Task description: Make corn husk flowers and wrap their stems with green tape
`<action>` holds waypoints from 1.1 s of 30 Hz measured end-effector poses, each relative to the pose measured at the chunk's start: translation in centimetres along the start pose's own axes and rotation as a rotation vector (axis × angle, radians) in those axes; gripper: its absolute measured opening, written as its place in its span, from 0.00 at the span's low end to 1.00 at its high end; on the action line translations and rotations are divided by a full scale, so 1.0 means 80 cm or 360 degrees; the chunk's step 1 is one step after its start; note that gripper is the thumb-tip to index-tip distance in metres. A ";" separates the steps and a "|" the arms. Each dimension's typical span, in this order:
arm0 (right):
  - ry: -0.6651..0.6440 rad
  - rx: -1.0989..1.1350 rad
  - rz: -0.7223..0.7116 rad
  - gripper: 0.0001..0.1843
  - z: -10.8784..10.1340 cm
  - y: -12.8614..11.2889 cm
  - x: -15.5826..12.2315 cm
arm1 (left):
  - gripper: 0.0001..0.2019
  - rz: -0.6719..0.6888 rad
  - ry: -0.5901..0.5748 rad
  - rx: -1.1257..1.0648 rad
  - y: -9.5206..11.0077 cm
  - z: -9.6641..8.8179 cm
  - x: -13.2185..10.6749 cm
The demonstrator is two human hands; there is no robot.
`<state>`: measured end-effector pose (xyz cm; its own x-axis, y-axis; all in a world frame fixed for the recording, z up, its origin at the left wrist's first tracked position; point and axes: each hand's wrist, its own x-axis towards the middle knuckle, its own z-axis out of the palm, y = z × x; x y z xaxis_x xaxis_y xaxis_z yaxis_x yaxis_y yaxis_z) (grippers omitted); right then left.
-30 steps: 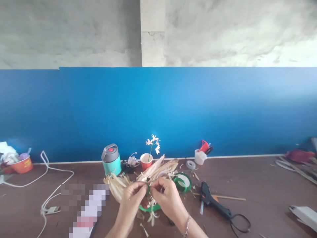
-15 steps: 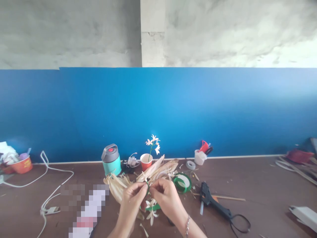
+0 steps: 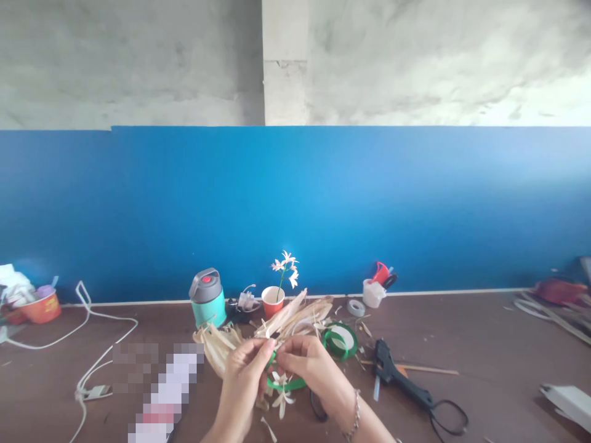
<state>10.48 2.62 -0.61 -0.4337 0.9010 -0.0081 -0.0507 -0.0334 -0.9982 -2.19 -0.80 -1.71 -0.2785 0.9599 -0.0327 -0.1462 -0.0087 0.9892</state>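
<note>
My left hand (image 3: 252,369) is closed, its thumb and forefinger pinching a short piece of green floral tape (image 3: 271,358). Close against it, my right hand (image 3: 307,363) is closed in a pinch too; what its fingertips grip is mostly hidden. White flowers (image 3: 282,401) with pointed petals show just below the hands. A length of green tape (image 3: 292,386) curves beneath them. Past my right knuckles lies a green tape roll (image 3: 349,337). Dried pale husks (image 3: 295,314) spread behind both hands.
A flower spray stands in a red-and-white paper cup (image 3: 273,303). Left of it is a turquoise flask (image 3: 209,301). A black glue gun (image 3: 401,378) lies to the right, near a white cup of tools (image 3: 373,293). White cables (image 3: 87,369) trail on the left, and a blue partition (image 3: 346,209) borders the table.
My fingertips have shifted slightly and the left thumb points higher. More of the green tape shows below the hands. My right wrist has moved a little to the right.
</note>
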 end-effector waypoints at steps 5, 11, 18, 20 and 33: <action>0.0053 -0.0063 -0.0067 0.04 0.003 0.004 0.001 | 0.19 0.0019 0.0014 -0.0093 -0.005 0.000 0.001; 0.0055 0.0029 0.0021 0.03 0.003 0.002 -0.001 | 0.20 -0.0089 0.0010 -0.0185 -0.008 -0.001 0.006; -0.0045 0.0275 0.0156 0.18 -0.001 0.011 0.003 | 0.18 -0.0101 -0.0068 -0.0138 -0.010 -0.002 0.008; -0.0035 0.0282 0.0145 0.18 -0.001 0.013 0.005 | 0.18 -0.0082 -0.0108 -0.0121 -0.010 -0.001 0.008; 0.0263 -0.0142 -0.0085 0.08 0.003 0.014 0.009 | 0.15 -0.0163 -0.0174 -0.0279 -0.007 -0.005 0.011</action>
<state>9.88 3.11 -1.74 -0.2788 0.9594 0.0423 0.0133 0.0479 -0.9988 -2.72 -0.09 -2.38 -0.1506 0.9828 -0.1066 -0.3335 0.0510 0.9414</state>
